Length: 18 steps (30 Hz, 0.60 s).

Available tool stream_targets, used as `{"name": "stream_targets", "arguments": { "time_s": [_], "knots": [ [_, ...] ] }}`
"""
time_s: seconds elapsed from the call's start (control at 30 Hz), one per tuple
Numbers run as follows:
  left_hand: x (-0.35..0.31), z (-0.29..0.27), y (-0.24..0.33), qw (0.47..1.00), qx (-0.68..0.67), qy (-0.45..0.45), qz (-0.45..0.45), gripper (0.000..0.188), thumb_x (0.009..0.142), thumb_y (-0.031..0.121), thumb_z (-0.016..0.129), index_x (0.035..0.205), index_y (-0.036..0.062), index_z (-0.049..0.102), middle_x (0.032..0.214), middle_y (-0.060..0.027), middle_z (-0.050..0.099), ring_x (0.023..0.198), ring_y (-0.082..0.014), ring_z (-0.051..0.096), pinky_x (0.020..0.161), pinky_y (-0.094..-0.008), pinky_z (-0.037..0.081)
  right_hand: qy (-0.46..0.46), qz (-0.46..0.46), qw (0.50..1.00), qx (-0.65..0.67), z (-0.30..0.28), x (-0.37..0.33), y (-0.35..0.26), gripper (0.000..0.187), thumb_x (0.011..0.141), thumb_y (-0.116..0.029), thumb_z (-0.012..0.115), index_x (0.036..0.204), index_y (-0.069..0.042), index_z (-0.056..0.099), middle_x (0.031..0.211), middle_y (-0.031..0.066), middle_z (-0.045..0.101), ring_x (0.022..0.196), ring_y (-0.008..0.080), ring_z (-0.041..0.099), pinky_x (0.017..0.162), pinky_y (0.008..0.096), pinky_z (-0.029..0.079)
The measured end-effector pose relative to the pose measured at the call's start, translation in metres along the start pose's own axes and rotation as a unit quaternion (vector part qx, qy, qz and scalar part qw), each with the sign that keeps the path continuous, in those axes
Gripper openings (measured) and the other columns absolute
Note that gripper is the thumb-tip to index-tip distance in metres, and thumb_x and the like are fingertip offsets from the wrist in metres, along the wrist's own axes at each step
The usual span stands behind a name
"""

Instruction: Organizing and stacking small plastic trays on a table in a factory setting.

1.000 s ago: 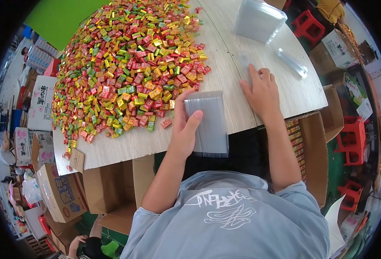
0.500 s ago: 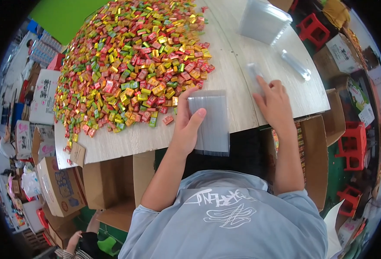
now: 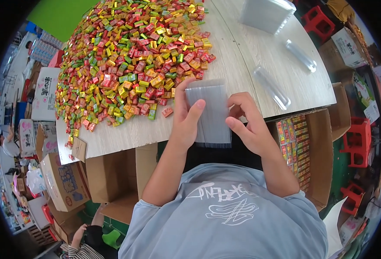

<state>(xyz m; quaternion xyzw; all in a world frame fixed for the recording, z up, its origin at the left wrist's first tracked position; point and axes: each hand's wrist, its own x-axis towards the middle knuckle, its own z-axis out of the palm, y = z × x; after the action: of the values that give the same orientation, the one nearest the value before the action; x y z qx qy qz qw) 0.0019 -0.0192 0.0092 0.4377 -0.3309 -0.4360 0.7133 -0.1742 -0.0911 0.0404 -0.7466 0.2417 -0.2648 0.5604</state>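
Note:
My left hand point(image 3: 185, 114) is closed round the left side of a stack of clear plastic trays point(image 3: 210, 114), its thumb lying across the upper face. The stack is held upright at the table's near edge. At its right side is my right hand point(image 3: 248, 125), thumb and fingers apart and curved, with nothing visible between them; whether a fingertip touches the stack I cannot tell. Beyond this hand, a single clear plastic tray point(image 3: 271, 88) lies on the table, and a second clear tray point(image 3: 301, 56) lies farther right.
A big heap of small wrapped sweets point(image 3: 134, 64) covers the table's left part. Another clear tray stack point(image 3: 268, 16) stands at the far right. Below the edge are an open carton point(image 3: 320, 159) with rows of filled packs and an open box point(image 3: 112, 181). Red stools point(image 3: 357, 142) stand right.
My right hand has drawn back from the near single tray, which stays lying on the table, and has come left to the stack's side. The left hand still holds the stack.

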Motion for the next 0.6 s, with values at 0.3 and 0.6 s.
{"name": "stream_targets", "arguments": {
  "time_s": [0.3, 0.6],
  "knots": [
    [0.000, 0.001, 0.004, 1.000, 0.025, -0.005, -0.004, 0.055, 0.094, 0.017, 0.060, 0.143, 0.0073, 0.036, 0.127, -0.0070, 0.048, 0.117, -0.0164, 0.047, 0.102, -0.0319, 0.038, 0.000, 0.012, 0.992, 0.122, 0.005, -0.008, 0.018, 0.026, 0.100, -0.019, 0.053, 0.120, -0.003, 0.051, 0.104, 0.0033, 0.048, 0.091, 0.0112, 0.049, 0.082, 0.0252, 0.041],
    [0.001, -0.001, 0.004, 1.000, -0.012, -0.005, -0.024, 0.056, 0.094, 0.020, 0.061, 0.143, 0.0073, 0.036, 0.127, -0.0077, 0.048, 0.115, -0.0156, 0.048, 0.101, -0.0313, 0.039, 0.193, -0.122, 0.926, -0.300, -0.059, 0.001, -0.008, 0.024, 0.088, -0.009, 0.061, 0.111, -0.002, 0.065, 0.112, 0.0129, 0.061, 0.097, 0.0241, 0.058, 0.087, 0.0338, 0.045]
  ]
}}
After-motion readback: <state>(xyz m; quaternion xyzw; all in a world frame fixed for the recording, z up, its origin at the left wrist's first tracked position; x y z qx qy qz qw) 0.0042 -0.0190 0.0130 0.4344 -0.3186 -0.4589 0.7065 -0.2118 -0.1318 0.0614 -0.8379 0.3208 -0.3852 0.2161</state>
